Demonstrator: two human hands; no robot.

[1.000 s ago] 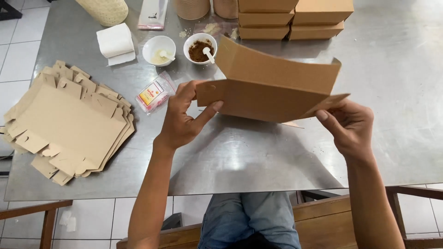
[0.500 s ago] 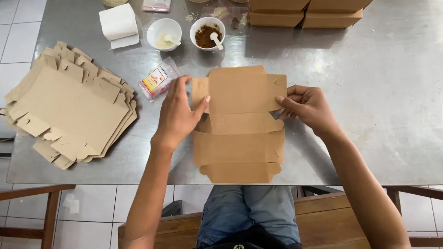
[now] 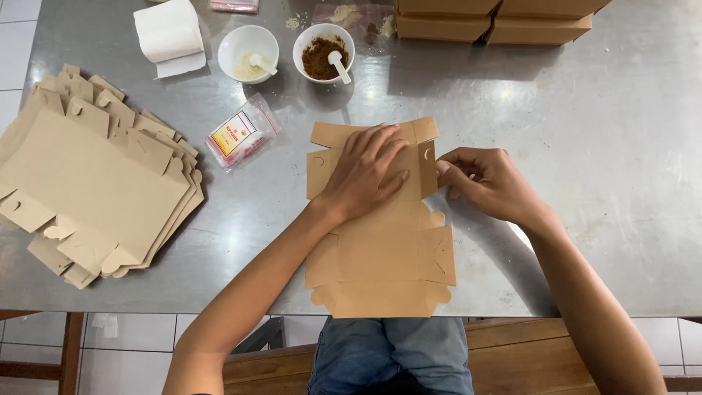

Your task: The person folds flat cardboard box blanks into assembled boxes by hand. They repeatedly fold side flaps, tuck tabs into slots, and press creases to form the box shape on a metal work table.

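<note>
A flat cardboard box blank [image 3: 380,256] lies on the steel bench [image 3: 585,168], its long axis running from the person toward the bowls. The left hand [image 3: 365,175] presses it flat, fingers spread. The right hand [image 3: 486,183] pinches its right side flap.

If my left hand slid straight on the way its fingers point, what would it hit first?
The left hand lies flat on the cardboard box blank, fingers aimed up and to the right. It would first cross the blank's slotted side flap; beyond that the bare metal table looks free.
</note>
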